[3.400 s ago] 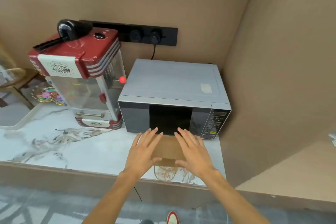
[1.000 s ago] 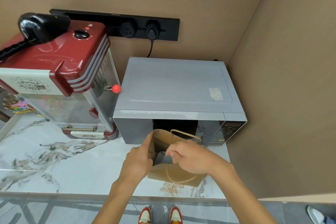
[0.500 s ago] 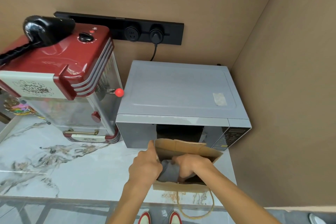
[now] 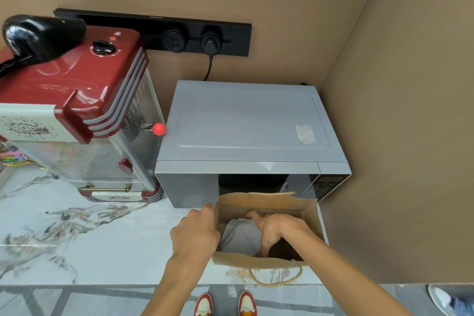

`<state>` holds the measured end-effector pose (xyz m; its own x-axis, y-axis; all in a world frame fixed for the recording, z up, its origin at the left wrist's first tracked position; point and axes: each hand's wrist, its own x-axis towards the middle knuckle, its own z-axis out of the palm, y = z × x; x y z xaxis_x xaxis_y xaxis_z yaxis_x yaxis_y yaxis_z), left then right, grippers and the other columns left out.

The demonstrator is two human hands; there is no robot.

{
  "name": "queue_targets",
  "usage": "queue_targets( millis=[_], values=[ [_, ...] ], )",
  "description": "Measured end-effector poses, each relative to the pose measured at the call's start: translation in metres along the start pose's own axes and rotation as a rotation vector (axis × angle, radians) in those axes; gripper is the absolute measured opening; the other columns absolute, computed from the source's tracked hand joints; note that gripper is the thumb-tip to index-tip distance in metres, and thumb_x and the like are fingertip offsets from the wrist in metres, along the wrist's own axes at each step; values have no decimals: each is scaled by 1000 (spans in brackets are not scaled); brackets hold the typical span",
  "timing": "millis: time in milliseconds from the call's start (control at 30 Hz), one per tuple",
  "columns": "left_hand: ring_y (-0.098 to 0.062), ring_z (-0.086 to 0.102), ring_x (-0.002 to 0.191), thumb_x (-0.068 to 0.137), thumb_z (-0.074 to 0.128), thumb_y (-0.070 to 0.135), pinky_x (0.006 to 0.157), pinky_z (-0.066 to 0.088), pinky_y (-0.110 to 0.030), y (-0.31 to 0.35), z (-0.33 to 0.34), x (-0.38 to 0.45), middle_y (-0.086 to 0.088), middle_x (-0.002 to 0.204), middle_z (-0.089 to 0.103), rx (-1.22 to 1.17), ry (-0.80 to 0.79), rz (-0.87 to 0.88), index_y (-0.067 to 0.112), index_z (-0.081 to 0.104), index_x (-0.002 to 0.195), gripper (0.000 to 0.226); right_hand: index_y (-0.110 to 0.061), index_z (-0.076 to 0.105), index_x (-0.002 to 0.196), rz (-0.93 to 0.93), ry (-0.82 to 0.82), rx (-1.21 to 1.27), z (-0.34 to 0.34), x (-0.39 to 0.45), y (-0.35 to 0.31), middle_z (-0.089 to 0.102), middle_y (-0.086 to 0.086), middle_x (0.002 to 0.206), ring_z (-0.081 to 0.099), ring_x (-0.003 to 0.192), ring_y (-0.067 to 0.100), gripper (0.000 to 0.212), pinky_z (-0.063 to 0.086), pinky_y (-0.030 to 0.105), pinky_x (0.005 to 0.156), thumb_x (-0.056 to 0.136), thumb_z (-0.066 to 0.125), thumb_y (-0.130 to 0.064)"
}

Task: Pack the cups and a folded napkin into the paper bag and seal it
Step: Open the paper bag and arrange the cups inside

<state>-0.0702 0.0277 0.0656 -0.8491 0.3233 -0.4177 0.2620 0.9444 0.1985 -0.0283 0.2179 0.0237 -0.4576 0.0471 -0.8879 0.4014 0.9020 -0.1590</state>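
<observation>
A brown paper bag [image 4: 311, 215] stands open on the marble counter [image 4: 89, 233], right in front of the microwave. My left hand [image 4: 195, 231] pinches the bag's left rim. My right hand [image 4: 277, 228] is down inside the bag with the thumb stretched toward the far wall and the fingers pointing down; the fingertips are hidden. A pale grey surface [image 4: 238, 236] shows inside the bag, and I cannot tell whether it is a napkin or the bag's lining. One rope handle [image 4: 277, 279] hangs over the near side. No cups are in view.
A grey microwave [image 4: 246, 123] stands just behind the bag. A red popcorn machine [image 4: 77, 90] sits to its left. A brown side wall [image 4: 397, 136] closes in on the right. A black socket rail [image 4: 179, 38] runs along the back wall.
The bag went from lying flat under both hands to standing open. My right hand has pushed deeper inside and the mouth is now wider and squarer.
</observation>
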Motion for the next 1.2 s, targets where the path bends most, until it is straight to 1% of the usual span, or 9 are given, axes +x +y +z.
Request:
queue_targets(
  millis=[200,400,567,700,767,833,1067,1133,1200],
  values=[
    [-28,62,104,84,55,6,78,52,-35,0,4,4,-4,116,62,17,-83,-6,29,48,126,48,-42,-5,156,-8,-73,-76,-6,7,11,19,9,165,26,147,39,127,35,55,113,70,89,-35],
    [-30,62,104,78,50,2,69,45,-34,-7,3,3,-6,118,60,-41,-115,-34,31,43,135,64,-38,-15,156,1,-87,-165,-6,14,14,-10,-4,169,3,154,32,142,21,54,121,62,91,-50],
    [-30,63,107,85,49,9,72,47,-35,-7,8,0,-5,119,64,-71,-43,-27,32,41,138,59,-32,7,158,0,-46,-49,-7,18,13,21,3,165,26,148,32,122,32,50,116,68,89,-43],
    [-28,63,106,86,49,10,68,42,-33,-9,10,0,-4,118,64,-92,-17,-26,31,38,141,61,-14,45,143,50,125,22,-2,21,14,53,5,141,51,128,28,76,44,36,99,81,77,-44],
    [-29,62,108,85,48,12,69,41,-33,-9,11,-1,-4,120,64,-97,-8,-24,31,34,144,63,-12,55,130,63,158,33,2,24,14,59,6,120,58,111,24,49,44,31,85,89,68,-37],
    [-29,62,109,87,47,15,69,41,-33,-8,12,-1,-4,121,64,-108,6,-24,31,30,148,65,-12,58,124,82,196,61,4,28,16,60,6,112,60,105,23,34,43,29,81,94,61,-28],
    [-30,62,111,96,42,31,72,39,-34,-9,16,-3,-5,123,64,-175,64,5,30,33,147,52,-13,45,138,250,110,372,9,40,23,68,14,116,71,96,25,48,60,30,77,96,62,-26],
    [-30,62,108,96,42,33,71,39,-34,-10,17,-2,-5,120,65,-202,64,8,29,34,145,50,-10,41,143,283,67,429,9,44,24,74,16,102,75,88,25,51,62,34,80,97,59,-23],
    [-30,63,107,97,41,35,71,39,-34,-11,17,1,-5,117,66,-243,53,13,28,34,145,50,-8,35,146,300,32,434,8,45,24,72,12,82,74,74,21,52,62,32,72,99,54,-22]
  ],
)
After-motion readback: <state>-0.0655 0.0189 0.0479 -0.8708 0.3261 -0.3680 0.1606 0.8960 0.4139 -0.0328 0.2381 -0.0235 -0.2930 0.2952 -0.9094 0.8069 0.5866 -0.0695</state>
